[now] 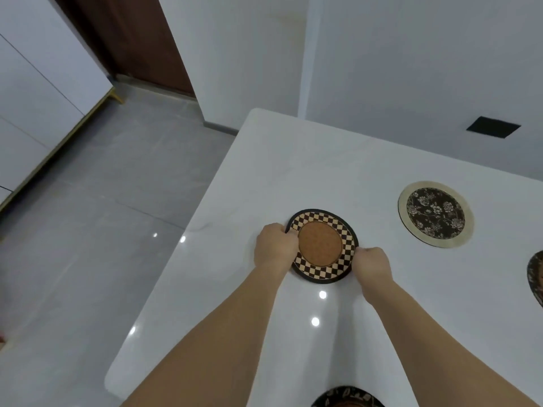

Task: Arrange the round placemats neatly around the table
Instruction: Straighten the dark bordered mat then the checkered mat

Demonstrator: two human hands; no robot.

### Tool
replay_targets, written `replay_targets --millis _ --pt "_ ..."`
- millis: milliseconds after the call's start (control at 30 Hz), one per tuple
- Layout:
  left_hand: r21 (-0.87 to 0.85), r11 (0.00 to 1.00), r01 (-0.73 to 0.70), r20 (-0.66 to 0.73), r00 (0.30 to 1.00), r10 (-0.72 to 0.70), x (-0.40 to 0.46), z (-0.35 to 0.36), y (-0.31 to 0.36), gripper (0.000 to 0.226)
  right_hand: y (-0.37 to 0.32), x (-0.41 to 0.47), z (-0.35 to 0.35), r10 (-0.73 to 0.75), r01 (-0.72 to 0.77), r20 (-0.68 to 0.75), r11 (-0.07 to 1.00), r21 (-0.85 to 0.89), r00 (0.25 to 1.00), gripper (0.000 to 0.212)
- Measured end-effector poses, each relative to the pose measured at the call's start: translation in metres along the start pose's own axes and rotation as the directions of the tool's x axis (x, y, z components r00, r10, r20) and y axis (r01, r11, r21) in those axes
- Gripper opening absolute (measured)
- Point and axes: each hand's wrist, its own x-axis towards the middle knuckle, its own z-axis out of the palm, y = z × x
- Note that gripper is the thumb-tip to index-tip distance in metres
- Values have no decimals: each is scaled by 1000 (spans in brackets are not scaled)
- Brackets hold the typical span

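- Your left hand [274,246] is curled closed on the left rim of the checkered placemat [321,246], and your right hand [371,264] is pinched shut on the rim opposite, on the near right side; whether the fingers reach under the rim cannot be told.
- The mat lies flat on the white table [338,160], or very nearly so, close to its left edge and about midway between the far left corner and the near left corner.
- To finish this step well, I would keep both grips level so the mat slides or settles without one side dragging, and let go with both hands together so it does not twist.
- Judge its spacing against the floral placemat [436,214], which sits well apart to the right, nearer the table's far edge.
- Two more dark mats are only partly in view: one [536,277] cut off at the right of the picture, one [346,398] at the near edge below your arms. Match the gap from the table edge to theirs as far as you can see it.
- Mind the glossy top; a thin mat probably skates on it, so press lightly before releasing.
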Motion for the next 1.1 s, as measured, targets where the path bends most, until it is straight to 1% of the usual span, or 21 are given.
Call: replay_targets --millis 67,100,167,267,333,400,467,533,600,667,733,833,933,1000,1067,1100 --pt "3 1000 -16 -58 998 16 9 -34 -8 43 -17 -15 27 -103 104 13 982 -157 995 26" --pt "7 1000 -24 -82 996 24 15 -52 -14 42 -24 -21 43 -153 149 5 956 -254 988 25" --pt "68 997 -45 -138 989 54 31 -86 -30 37 -35 -32 76 -245 224 -1 889 -399 970 34" --pt "196 975 -108 -199 969 147 56 -127 -60 31 -43 -46 124 -416 377 13 809 -452 909 34" --pt "286 939 -190 -165 956 243 75 -141 -83 28 -31 -46 150 -508 448 -4 764 -464 861 32" --pt "384 886 -261 -136 933 334 92 -144 -100 25 -15 -45 170 -600 498 -42 698 -514 799 27" --pt "389 851 -354 -173 879 445 102 -135 -112 25 -4 -42 179 -653 502 -85 653 -567 753 25" --pt "390 831 -397 -254 821 512 104 -123 -122 24 -3 -39 184 -665 493 -110 644 -586 738 24" --pt "367 840 -400 -304 802 514 108 -116 -129 21 -3 -38 184 -679 479 -132 629 -612 722 21" --pt "306 860 -408 -313 810 495 112 -118 -133 19 -5 -39 185 -704 488 -127 600 -634 699 17" --pt "258 870 -421 -310 817 487 114 -122 -132 18 -7 -40 185 -702 498 -112 598 -628 703 15" --pt "192 884 -427 -326 822 468 113 -124 -130 19 -8 -41 185 -703 501 -103 594 -630 704 19" --pt "114 909 -402 -339 844 416 116 -126 -129 19 -9 -41 185 -727 531 -93 576 -621 680 22" --pt "76 918 -389 -340 856 391 116 -127 -128 15 -10 -41 185 -737 548 -96 577 -606 669 23" --pt "33 923 -383 -342 863 371 113 -129 -128 7 -10 -43 185 -736 555 -95 582 -595 670 24" --pt "5 924 -383 -341 868 362 112 -129 -128 7 -10 -43 185 -735 556 -93 583 -592 672 24"
